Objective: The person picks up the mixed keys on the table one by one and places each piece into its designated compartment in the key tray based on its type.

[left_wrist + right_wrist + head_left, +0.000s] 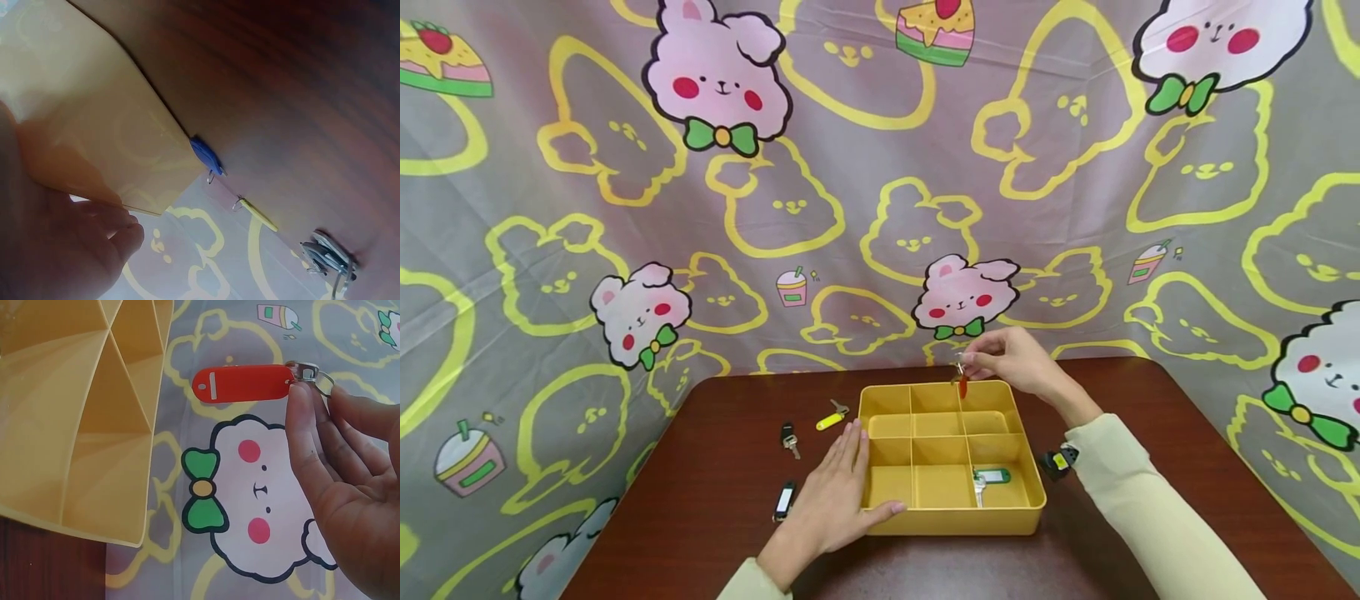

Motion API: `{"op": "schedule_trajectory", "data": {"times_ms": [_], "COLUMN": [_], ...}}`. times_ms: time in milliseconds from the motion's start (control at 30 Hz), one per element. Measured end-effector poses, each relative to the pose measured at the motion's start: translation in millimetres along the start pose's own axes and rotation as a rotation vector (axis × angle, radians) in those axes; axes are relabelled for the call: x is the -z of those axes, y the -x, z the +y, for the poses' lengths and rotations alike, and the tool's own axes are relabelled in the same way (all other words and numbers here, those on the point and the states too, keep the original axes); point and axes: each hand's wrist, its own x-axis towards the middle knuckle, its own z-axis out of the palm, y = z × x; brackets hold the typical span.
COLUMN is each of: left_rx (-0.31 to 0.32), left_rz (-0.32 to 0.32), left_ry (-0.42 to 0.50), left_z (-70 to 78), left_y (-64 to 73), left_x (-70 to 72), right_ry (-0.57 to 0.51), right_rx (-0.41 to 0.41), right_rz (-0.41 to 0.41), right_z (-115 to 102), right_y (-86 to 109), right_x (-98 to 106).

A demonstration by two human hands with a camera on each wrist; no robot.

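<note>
A yellow box [951, 522] divided into several compartments stands on the table. My left hand [835, 492] rests along its left wall, fingers extended, with the thumb over the front rim. Above the back right compartment, my right hand [1015, 362] pinches the metal ring of a key with a red tag [963, 386]. In the right wrist view the red tag [244, 384] extends sideways from the fingertips; the key itself is mostly hidden there. A key with a green tag [996, 476] lies in the front right compartment.
Left of the box lie a key with a yellow tag [831, 421], a black-headed key [790, 440] and a black tag with a white label [785, 500]. The left wrist view also shows a blue tag [205, 155] by the box. A patterned cloth [850, 242] hangs behind the table.
</note>
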Motion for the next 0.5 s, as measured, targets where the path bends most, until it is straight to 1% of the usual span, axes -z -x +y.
{"op": "schedule_trajectory", "data": {"times_ms": [267, 500], "left_rx": [0.005, 0.011], "left_rz": [-0.003, -0.006], "left_ry": [0.013, 0.034], "left_z": [0.1, 0.1], "left_y": [-0.1, -0.8], "left_x": [0.3, 0.5], "right_ry": [0.035, 0.038], "right_rx": [-0.005, -0.008], "right_rz": [-0.029, -0.054], "right_z": [-5, -9], "right_y": [-5.7, -12.0], "right_x": [-5, -10]}}
